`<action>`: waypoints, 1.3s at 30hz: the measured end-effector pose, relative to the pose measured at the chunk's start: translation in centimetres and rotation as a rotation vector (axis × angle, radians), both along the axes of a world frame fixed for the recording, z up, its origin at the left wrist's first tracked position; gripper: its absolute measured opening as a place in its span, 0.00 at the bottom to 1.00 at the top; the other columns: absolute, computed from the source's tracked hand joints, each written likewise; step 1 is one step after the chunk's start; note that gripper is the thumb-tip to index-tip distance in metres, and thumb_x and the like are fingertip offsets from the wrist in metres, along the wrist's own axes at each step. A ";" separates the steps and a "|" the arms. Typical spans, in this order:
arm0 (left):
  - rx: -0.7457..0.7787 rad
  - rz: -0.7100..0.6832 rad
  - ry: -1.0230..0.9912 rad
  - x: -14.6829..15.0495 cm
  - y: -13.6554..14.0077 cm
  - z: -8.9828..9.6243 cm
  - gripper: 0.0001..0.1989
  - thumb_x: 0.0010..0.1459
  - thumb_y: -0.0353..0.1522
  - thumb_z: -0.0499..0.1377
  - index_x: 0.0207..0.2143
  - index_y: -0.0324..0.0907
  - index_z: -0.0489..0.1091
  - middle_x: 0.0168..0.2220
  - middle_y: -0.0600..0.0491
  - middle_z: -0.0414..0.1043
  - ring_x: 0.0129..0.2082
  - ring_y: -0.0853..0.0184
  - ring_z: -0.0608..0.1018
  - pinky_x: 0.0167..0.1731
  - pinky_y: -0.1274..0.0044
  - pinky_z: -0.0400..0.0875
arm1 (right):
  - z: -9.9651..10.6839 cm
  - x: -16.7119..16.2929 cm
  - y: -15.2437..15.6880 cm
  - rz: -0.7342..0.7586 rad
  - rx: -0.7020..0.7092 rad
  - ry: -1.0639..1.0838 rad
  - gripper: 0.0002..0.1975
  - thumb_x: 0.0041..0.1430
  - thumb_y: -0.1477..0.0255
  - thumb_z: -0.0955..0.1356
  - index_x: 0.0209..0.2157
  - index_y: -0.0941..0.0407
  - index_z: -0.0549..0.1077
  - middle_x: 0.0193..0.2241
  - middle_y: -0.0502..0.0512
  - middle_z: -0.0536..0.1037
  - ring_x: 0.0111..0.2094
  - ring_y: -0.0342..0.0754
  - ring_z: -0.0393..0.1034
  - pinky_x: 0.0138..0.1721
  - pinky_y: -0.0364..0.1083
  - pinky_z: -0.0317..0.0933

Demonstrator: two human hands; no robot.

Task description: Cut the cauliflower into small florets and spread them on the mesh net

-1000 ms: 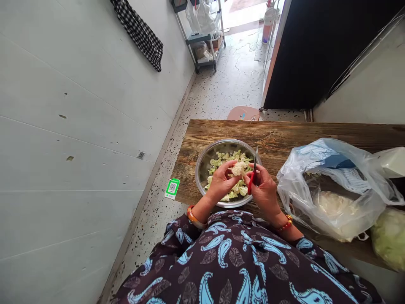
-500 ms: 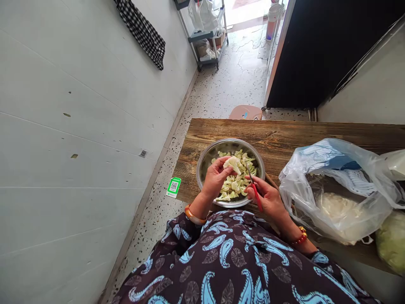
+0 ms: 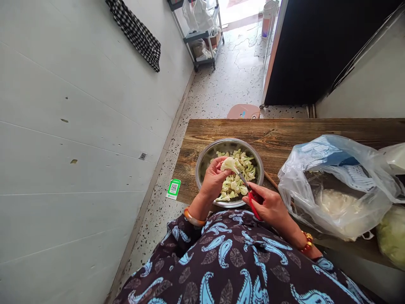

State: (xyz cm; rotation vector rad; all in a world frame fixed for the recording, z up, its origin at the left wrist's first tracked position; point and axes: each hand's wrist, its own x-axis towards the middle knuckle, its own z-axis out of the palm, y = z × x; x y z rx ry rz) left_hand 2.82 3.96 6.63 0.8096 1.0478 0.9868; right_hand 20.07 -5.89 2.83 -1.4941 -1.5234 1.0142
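The left hand [image 3: 211, 180] is holding a cauliflower floret [image 3: 228, 164] over a metal bowl [image 3: 205, 164]; the right hand [image 3: 272, 206] is gripping red-handled scissors [image 3: 251, 200] at the stem [image 3: 235, 169].

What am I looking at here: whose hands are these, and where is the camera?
There is no machine here, just a person's two bare hands. The camera is worn on that person's head, looking forward and down. The left hand holds a cauliflower floret; the right hand holds red-handled scissors, their blades at its stem. Below, a metal bowl containing cauliflower pieces sits on a wooden table. To its right lies a translucent plastic bag.
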 end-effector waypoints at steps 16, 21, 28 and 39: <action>0.015 -0.029 -0.026 0.0 -0.5 -0.8 0.24 0.42 0.33 0.74 0.41 0.43 0.70 0.38 0.55 0.74 0.37 0.70 0.77 0.42 0.79 0.69 | 0.6 1.5 -0.2 0.086 -0.020 -0.149 0.23 0.60 0.61 0.70 0.56 0.51 0.76 0.36 0.56 0.82 0.33 0.53 0.75 0.39 0.50 0.68; 0.044 -0.021 -0.020 0.0 -0.6 -1.0 0.23 0.42 0.33 0.74 0.41 0.43 0.71 0.38 0.55 0.74 0.36 0.71 0.77 0.40 0.80 0.69 | 0.9 1.8 0.1 0.098 -0.044 -0.131 0.23 0.59 0.60 0.71 0.54 0.52 0.77 0.33 0.55 0.82 0.29 0.50 0.73 0.33 0.46 0.65; 0.049 -0.021 -0.015 0.0 -0.7 -1.5 0.24 0.41 0.34 0.75 0.41 0.43 0.71 0.38 0.55 0.74 0.37 0.70 0.78 0.40 0.79 0.70 | 1.3 2.6 0.7 0.193 -0.143 -0.090 0.27 0.60 0.56 0.69 0.53 0.60 0.78 0.30 0.54 0.81 0.28 0.47 0.71 0.31 0.43 0.62; 0.012 -0.014 -0.055 0.2 -0.5 -1.5 0.26 0.41 0.34 0.75 0.41 0.43 0.70 0.39 0.56 0.75 0.37 0.70 0.79 0.40 0.78 0.71 | 1.4 2.9 0.6 0.188 -0.134 -0.121 0.27 0.60 0.57 0.70 0.55 0.58 0.76 0.30 0.53 0.79 0.29 0.47 0.69 0.31 0.44 0.60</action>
